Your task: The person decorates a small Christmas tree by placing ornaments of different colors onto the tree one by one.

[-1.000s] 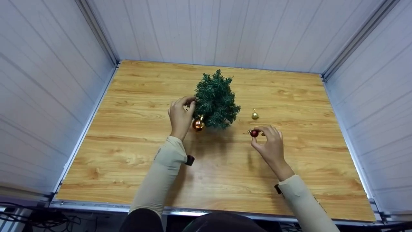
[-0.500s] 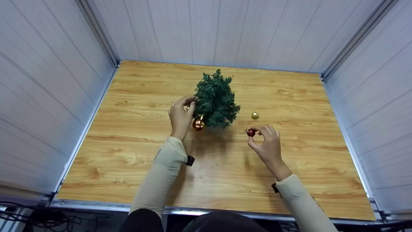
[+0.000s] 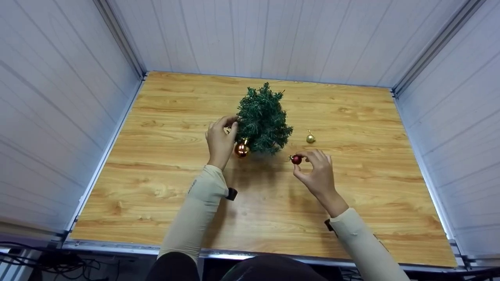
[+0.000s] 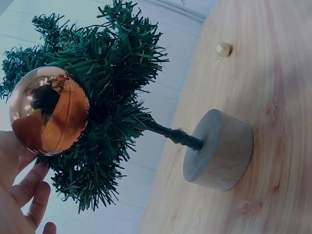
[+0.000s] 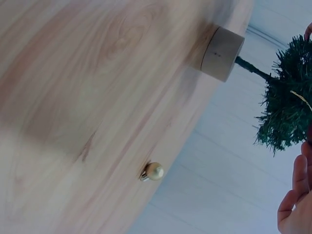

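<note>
Pale walls (image 3: 203,39) border a wood-grain tabletop (image 3: 129,187) — dark cables (image 3: 58,261), apparently, tangled lower left.

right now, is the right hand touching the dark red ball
Touching: the head view shows the right hand pinching the dark red ball between thumb and fingertip.

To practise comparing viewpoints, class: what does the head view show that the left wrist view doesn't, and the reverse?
Only the head view: the right hand, the red bauble it pinches, and the pale sleeves.

Only the left wrist view: the tree's lower trunk and, in full, its round base.

Both: the green tree, copper bauble, small gold bauble, wooden tabletop and left hand.
</note>
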A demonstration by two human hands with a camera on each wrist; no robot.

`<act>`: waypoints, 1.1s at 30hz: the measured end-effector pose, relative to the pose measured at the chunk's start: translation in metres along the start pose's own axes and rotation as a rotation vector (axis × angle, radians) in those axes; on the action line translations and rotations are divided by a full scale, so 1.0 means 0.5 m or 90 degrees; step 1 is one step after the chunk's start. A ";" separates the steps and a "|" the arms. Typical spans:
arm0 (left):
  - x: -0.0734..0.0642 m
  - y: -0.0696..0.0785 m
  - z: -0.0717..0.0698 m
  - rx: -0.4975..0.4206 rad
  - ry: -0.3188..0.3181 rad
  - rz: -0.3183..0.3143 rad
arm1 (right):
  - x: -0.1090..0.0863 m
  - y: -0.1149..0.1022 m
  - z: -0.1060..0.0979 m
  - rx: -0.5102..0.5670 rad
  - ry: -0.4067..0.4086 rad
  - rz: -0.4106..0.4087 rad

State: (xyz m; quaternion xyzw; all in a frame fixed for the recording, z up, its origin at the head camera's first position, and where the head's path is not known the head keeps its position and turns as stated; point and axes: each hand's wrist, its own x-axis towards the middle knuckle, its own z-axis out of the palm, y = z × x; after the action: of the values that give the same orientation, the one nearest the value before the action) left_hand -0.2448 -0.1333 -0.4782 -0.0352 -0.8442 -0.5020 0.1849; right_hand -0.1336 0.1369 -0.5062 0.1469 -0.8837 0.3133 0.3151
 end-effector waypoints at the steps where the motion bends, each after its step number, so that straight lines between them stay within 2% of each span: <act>1: 0.000 0.000 0.001 -0.002 0.000 -0.002 | 0.001 -0.002 0.002 0.001 -0.001 -0.006; 10: 0.001 0.000 0.001 -0.004 -0.008 -0.001 | 0.011 -0.020 0.019 0.002 -0.009 -0.038; 22: 0.005 -0.001 -0.002 -0.003 -0.011 0.021 | 0.017 -0.038 0.035 0.009 -0.015 -0.039; 28: -0.004 0.004 -0.004 0.012 0.014 0.043 | 0.019 -0.041 0.035 0.010 -0.019 -0.040; 33: -0.024 0.015 -0.009 0.036 0.056 0.080 | 0.020 -0.041 0.036 0.006 -0.024 -0.043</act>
State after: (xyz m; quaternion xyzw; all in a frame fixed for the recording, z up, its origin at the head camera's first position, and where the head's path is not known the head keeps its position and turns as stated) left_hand -0.2304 -0.1320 -0.4740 -0.0609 -0.8450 -0.4666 0.2539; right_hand -0.1401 0.1090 -0.5009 0.1835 -0.8826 0.3037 0.3083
